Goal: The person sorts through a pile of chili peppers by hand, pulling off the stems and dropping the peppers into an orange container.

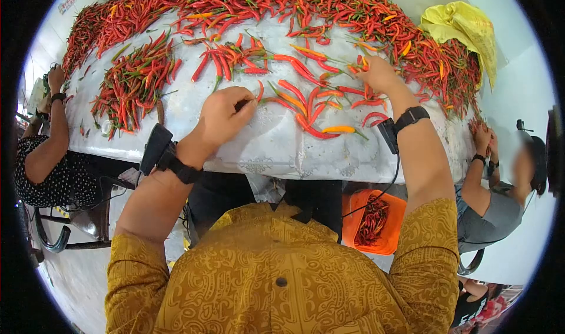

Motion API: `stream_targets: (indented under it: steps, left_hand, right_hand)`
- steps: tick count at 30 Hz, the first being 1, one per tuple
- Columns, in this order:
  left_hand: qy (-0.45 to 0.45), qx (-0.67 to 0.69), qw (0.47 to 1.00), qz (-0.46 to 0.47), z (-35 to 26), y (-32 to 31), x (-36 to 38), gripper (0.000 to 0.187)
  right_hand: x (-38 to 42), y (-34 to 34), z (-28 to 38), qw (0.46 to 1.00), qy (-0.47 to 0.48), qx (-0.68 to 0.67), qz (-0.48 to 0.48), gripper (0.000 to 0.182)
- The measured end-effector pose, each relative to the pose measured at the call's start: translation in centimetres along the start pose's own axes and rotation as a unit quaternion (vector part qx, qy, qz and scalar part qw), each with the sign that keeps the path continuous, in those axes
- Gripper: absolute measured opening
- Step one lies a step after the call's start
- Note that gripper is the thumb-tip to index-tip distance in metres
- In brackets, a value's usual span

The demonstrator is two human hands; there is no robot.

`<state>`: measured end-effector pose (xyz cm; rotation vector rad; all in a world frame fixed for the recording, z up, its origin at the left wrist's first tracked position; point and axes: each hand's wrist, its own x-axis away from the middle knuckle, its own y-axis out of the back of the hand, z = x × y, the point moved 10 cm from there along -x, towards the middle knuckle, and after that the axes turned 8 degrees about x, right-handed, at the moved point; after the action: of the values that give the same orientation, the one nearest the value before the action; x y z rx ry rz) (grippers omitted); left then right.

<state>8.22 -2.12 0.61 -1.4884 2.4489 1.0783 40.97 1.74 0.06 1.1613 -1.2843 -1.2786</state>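
Loose red and orange chillies (pixel 300 69) lie on the pale patterned tablecloth (pixel 265 151) between my hands. My left hand (pixel 228 113) is closed in a pinch above the cloth, beside a small red chilli; whatever is between its fingertips is too small to name. Farther right, my right hand (pixel 376 75) reaches in at the upper chillies with bent fingers, its tips among red and orange pods, and its grip is partly hidden. A separate pile of red and green chillies (pixel 134 84) sits left of my left hand.
A long heap of chillies (pixel 235 1) runs along the table's far side. At right lies a yellow sack (pixel 462 31). An orange bin (pixel 375 222) with chillies stands below the near edge. One person (pixel 41 163) works at left, another (pixel 494 210) at right.
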Motion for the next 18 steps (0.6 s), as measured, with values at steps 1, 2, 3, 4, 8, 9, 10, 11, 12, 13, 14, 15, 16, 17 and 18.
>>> stream_targets:
  steps: [1, 2, 3, 4, 8, 9, 10, 11, 12, 13, 14, 15, 16, 17, 18]
  left_hand:
    - [0.005, 0.005, 1.0, 0.003, 0.0, 0.0, 0.0, 0.014]
    - [0.006, 0.006, 1.0, 0.003, 0.1, -0.1, 0.0, 0.014]
    - [0.009, 0.006, 1.0, 0.001, 0.2, -0.1, -0.1, 0.014]
    - [0.011, 0.005, 1.0, -0.001, 0.3, -0.1, -0.1, 0.014]
    - [0.005, 0.003, 1.0, -0.005, 0.1, -0.2, -0.3, 0.015]
    - [0.006, 0.005, 1.0, -0.005, 0.1, -0.2, -0.3, 0.015]
    - [0.007, 0.007, 1.0, -0.004, 0.1, -0.2, -0.3, 0.015]
    - [0.008, 0.007, 1.0, -0.006, 0.1, -0.1, -0.3, 0.015]
    - [0.009, 0.008, 1.0, 0.001, 0.2, -0.2, -0.3, 0.014]
    - [0.012, 0.009, 1.0, 0.006, 0.2, -0.3, -0.3, 0.013]
    - [0.013, 0.008, 1.0, 0.003, 0.3, -0.2, -0.3, 0.013]
    - [0.004, 0.008, 1.0, 0.0, 0.2, -0.2, -0.2, 0.013]
    - [-0.006, 0.007, 1.0, -0.003, 0.0, -0.2, -0.2, 0.013]
    - [-0.005, 0.007, 1.0, -0.005, 0.0, -0.1, -0.2, 0.013]
    - [-0.004, 0.0, 1.0, 0.001, -0.1, -0.2, -0.2, 0.013]
  right_hand:
    - [0.1, 0.3, -0.2, 1.0, 0.001, 0.001, 0.001, 0.034]
    - [0.4, 0.8, -0.4, 0.999, 0.008, -0.052, -0.002, 0.032]
    - [0.5, 1.5, -0.6, 0.994, 0.015, -0.104, -0.004, 0.03]
    - [0.5, 1.9, -1.0, 0.995, 0.015, -0.103, -0.002, 0.03]
    - [0.3, 3.2, -2.0, 0.974, -0.028, -0.227, 0.003, 0.025]
    - [0.2, 3.5, -1.2, 0.969, -0.011, -0.249, -0.004, 0.024]
    - [0.2, 3.3, -0.6, 0.969, -0.01, -0.248, -0.004, 0.024]
    - [0.1, 2.7, 0.4, 0.986, -0.006, -0.166, 0.015, 0.025]
    - [-0.1, 2.0, 0.9, 0.996, -0.002, -0.083, 0.034, 0.025]
    - [-0.6, 1.2, 0.9, 0.996, 0.001, -0.082, 0.033, 0.025]
    - [-1.1, -0.1, 0.5, 0.999, -0.008, -0.03, 0.024, 0.025]
    - [-1.1, -0.2, 0.8, 0.999, -0.019, 0.022, 0.014, 0.026]
    - [-1.0, 0.1, 0.9, 1.0, -0.017, 0.022, 0.015, 0.026]
    - [-0.7, 0.2, 1.0, 0.999, -0.004, -0.011, 0.036, 0.024]
    - [-0.5, 0.6, 1.5, 0.997, 0.007, -0.045, 0.057, 0.023]
